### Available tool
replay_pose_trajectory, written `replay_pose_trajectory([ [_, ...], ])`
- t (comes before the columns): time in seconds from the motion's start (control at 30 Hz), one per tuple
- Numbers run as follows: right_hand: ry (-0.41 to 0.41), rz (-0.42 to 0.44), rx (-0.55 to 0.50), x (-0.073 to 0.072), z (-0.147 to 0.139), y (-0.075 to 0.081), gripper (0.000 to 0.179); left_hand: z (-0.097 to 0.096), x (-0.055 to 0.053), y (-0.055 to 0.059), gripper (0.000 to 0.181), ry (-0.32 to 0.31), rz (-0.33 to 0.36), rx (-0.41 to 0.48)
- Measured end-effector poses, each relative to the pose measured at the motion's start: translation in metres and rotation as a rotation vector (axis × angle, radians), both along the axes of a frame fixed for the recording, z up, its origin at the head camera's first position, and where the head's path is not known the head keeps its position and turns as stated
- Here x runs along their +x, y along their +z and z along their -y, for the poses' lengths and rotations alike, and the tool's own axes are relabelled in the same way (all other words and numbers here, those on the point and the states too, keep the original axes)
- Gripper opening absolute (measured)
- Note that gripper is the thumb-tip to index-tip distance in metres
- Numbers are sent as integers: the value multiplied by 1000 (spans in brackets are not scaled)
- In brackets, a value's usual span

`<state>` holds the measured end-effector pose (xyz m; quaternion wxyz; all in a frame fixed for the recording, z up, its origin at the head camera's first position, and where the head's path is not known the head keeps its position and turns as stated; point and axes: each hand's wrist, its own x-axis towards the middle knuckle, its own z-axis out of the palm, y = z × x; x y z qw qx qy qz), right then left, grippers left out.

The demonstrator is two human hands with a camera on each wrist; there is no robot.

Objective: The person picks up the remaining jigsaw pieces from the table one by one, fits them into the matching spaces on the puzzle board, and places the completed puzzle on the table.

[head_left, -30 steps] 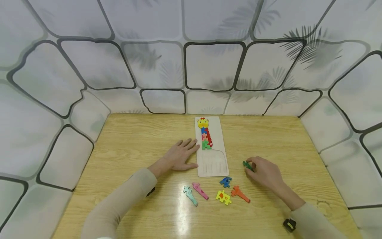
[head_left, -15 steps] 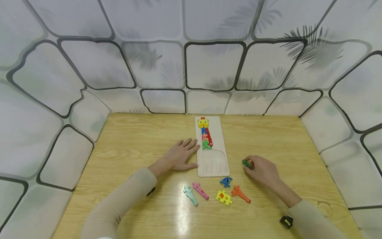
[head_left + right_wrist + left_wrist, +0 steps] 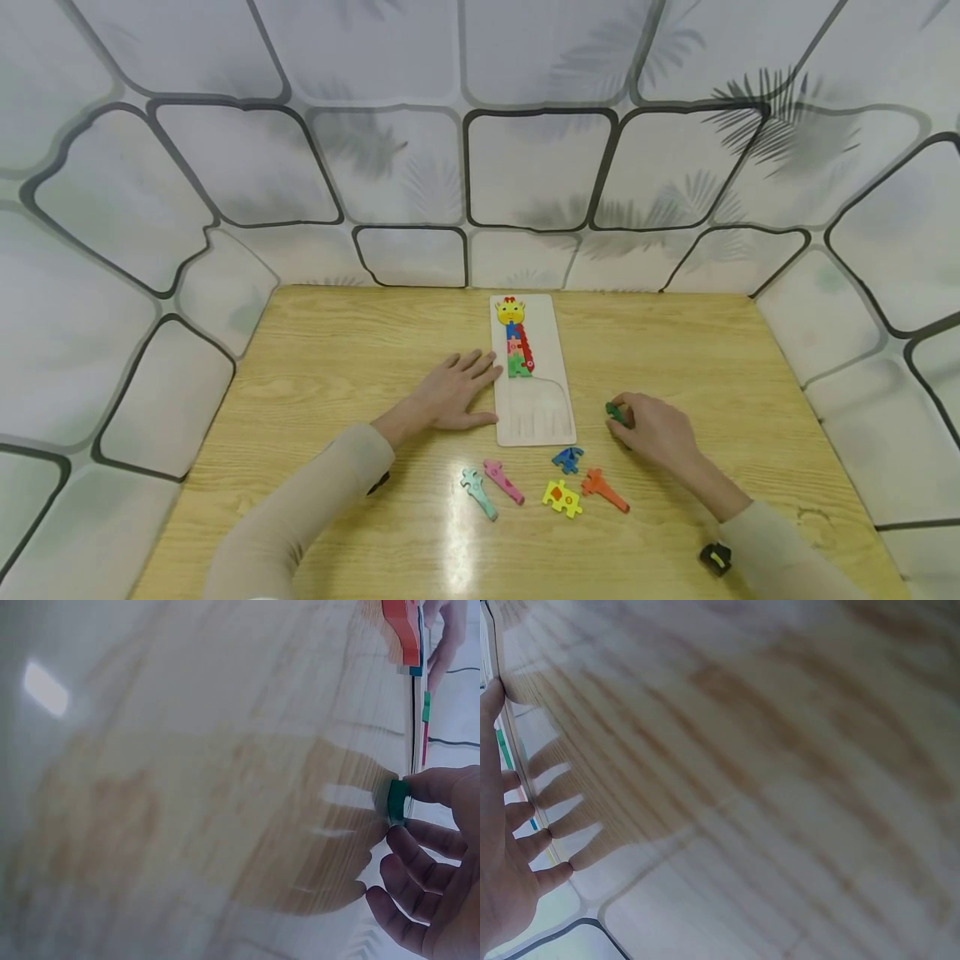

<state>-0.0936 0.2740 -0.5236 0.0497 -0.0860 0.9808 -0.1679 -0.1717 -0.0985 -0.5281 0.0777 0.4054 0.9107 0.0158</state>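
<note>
My left hand (image 3: pixel 453 392) lies flat with its fingers spread, the fingertips and thumb at the left edge of a pale wooden puzzle board (image 3: pixel 540 333). A yellow giraffe head (image 3: pixel 511 312) and coloured neck pieces fill the board's upper part; its lower part shows a bare recess with leg outlines. To the right of the board, my right hand (image 3: pixel 660 429) pinches a dark green puzzle piece (image 3: pixel 615 412) between thumb and fingers, low at the tabletop. The right wrist view shows this green piece (image 3: pixel 397 801) between thumb and index finger.
Loose pieces lie in front of the board: a mint leg (image 3: pixel 480 494), a pink leg (image 3: pixel 504 482), a blue piece (image 3: pixel 567 460), a yellow piece (image 3: pixel 562 498) and an orange leg (image 3: pixel 606 490). Patterned fabric walls (image 3: pixel 405 192) border the wooden table (image 3: pixel 337 350).
My right hand has shifted slightly left, toward the board, with the green piece in its fingers. The left hand and the loose pieces stay in place.
</note>
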Motion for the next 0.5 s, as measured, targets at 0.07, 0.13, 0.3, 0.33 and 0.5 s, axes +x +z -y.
replay_pose_trajectory([
  [0.07,4,-3,4,1,-1,0,36,0,0,0,89,-1,0,-1],
  [0.13,8,-6,9,2,-3,1,38,0,1,1,89,-2,-1,-3],
  [0.3,9,-1,22,4,-9,2,41,0,0,0,89,-1,-4,-4],
  [0.33,10,-1,25,5,-10,2,41,0,0,-1,89,0,-5,-4],
  [0.5,37,-35,43,8,-17,3,44,0,0,-2,89,0,-14,-2],
])
